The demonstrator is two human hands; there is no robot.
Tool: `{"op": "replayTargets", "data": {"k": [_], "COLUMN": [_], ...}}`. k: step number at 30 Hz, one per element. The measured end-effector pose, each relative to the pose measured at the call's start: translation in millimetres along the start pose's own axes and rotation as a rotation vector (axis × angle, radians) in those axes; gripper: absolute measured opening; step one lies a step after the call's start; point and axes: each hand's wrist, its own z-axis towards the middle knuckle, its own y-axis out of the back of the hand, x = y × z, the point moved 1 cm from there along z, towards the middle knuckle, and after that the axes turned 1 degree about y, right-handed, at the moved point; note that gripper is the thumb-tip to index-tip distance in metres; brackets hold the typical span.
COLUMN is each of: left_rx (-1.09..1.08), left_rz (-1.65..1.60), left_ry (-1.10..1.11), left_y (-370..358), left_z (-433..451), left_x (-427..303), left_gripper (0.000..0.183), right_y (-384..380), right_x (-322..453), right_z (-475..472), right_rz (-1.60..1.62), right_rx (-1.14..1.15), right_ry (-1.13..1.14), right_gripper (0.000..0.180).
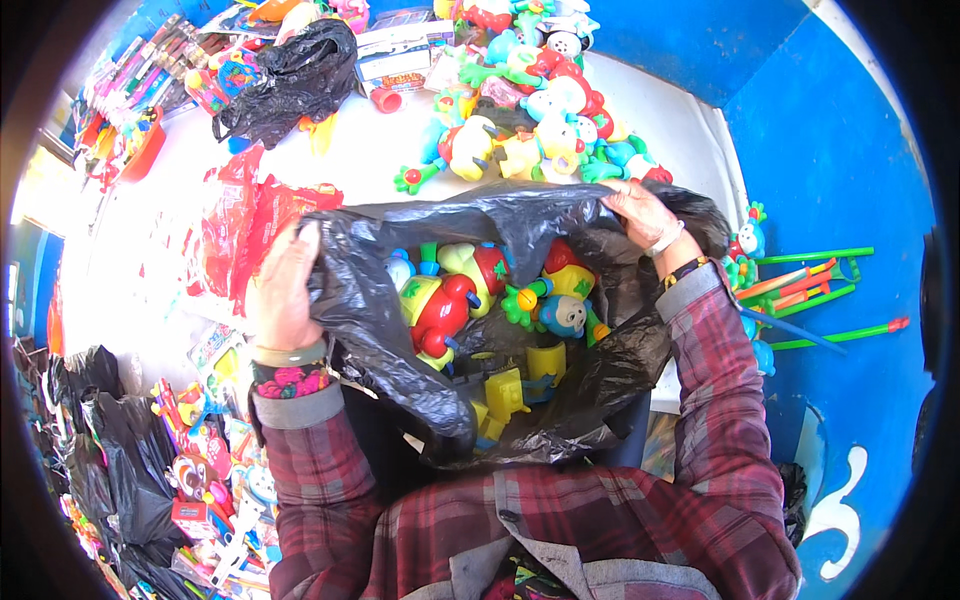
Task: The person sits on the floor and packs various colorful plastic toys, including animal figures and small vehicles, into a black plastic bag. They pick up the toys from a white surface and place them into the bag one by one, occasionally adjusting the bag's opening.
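Observation:
A black plastic bag (420,390) hangs wide-mouthed in front of my body. My left hand (289,289) grips its left rim, while my right hand (641,214) holds the far right part of the rim. Inside lie several plastic toy figures, among them a red and yellow one (442,307) and a blue-headed one (562,315) with green hands. Lower in the bag are yellow plastic toy pieces (505,394), partly in shadow. The bag's bottom is mostly hidden by these toys.
More toy figures (555,135) are heaped on the white table (367,169) beyond the bag. A red plastic bag (259,217), another black bag (300,75) and boxes (405,56) lie there too. Assorted toys (210,480) crowd the lower left. Green toy sticks (814,300) stand out near the blue wall (840,187).

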Motion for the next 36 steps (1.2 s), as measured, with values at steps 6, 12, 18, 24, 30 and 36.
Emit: {"op": "replayTargets", "data": {"k": [6,12,18,24,30,36], "left_rx": [0.279,0.463,0.473,0.486,0.426,0.458], "left_rz": [-0.014,0.161,0.17,0.242,0.241,0.215], "left_ry": [0.326,0.532,0.53,0.498,0.49,0.533], "left_y": [5.4,-6.5,-16.5,-9.3,-9.8,-21.7], "left_z": [23.3,17.5,26.9,34.7,37.5,41.4], "left_x": [67.9,85.0,84.1,86.7,77.4,78.0], "left_gripper": [0.014,0.012,0.014,0.016,0.017,0.018], "right_y": [47.1,76.9,155.6,131.0,91.2,106.5], "right_x": [-81.0,-115.0,-128.7,-65.9,-99.1,-139.6], "right_z": [-14.6,-37.3,-2.2,88.9,151.0,176.2], "right_rz": [-0.211,-0.324,0.075,0.056,-0.469,-1.062], "right_rx": [-0.178,0.006,-0.322,-0.572,-0.572,-0.694], "right_ry": [-0.266,-0.637,-0.335,-0.335,-0.415,-0.52], "right_gripper": [0.031,0.031,0.037,0.073,0.081,0.061]}}
